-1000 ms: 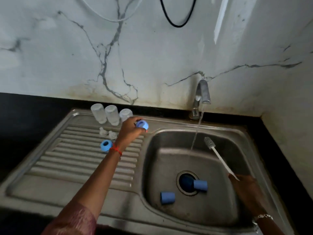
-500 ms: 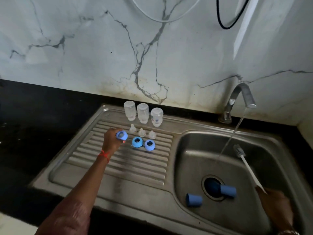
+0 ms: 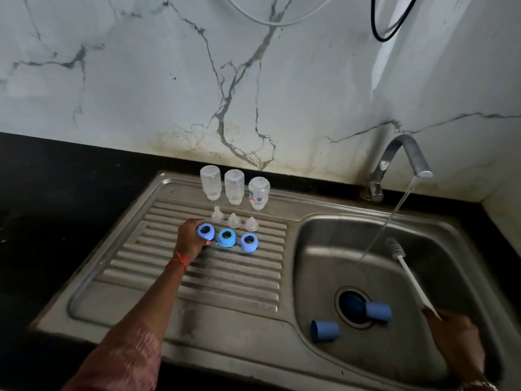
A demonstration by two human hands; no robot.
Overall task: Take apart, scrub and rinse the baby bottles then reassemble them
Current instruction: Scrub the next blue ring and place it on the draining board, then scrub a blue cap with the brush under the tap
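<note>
Right hand [image 3: 454,342] covers the brush [image 3: 411,280] end (grip itself unseen); print on rightmost bottle [image 3: 258,193] illegible.

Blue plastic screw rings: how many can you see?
3, in a row on the ribbed steel drainboard: leftmost ring held by the left hand, middle ring, right ring.

**Third ring joining the row**

The left hand [image 3: 188,238] is carrying the blue ring [image 3: 205,230] it grips away from the edge of the basin [image 3: 315,266] and across the drainboard [image 3: 225,277]. It is now lowering it at the left end of the row, just beside the middle ring [image 3: 227,237] and in front of the leftmost teat [image 3: 216,214].
</note>
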